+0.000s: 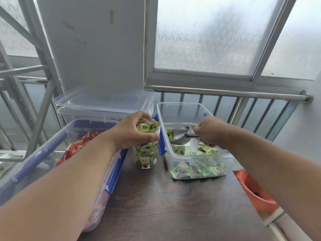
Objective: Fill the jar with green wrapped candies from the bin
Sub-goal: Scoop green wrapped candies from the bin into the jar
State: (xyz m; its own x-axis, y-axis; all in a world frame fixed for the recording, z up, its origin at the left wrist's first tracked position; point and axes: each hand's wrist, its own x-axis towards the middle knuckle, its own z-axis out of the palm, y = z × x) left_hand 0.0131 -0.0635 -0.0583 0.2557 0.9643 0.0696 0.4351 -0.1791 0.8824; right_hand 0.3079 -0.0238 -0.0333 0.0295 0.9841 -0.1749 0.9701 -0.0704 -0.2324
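At the far left, a clear bin with blue latches (57,153) is seen on the desk (165,206); red wrapped candies (78,146) are held in it. Behind it, a second clear container with a lid (104,103) is stacked.

The jar (146,153) stands upright on the desk, between the two open bins. It is a clear, round, lidless vessel, packed with green wrapped candies (145,150) up to the mouth (one wrapper protrudes above the rim). The upper part of the jar is enclosed by the left hand (133,133), whose grip is closed around the neck, with the thumb at the front.

To the right, the clear bin (194,164) is placed just beside the jar. Loose green candies lie mostly at its near end. A metal scoop (178,134) is held inside this bin, its bowl turned toward the jar. The handle is clasped by the right hand (212,131), grip closed on it.

At the far right, an orange tub (253,190) is visible below the desk edge.
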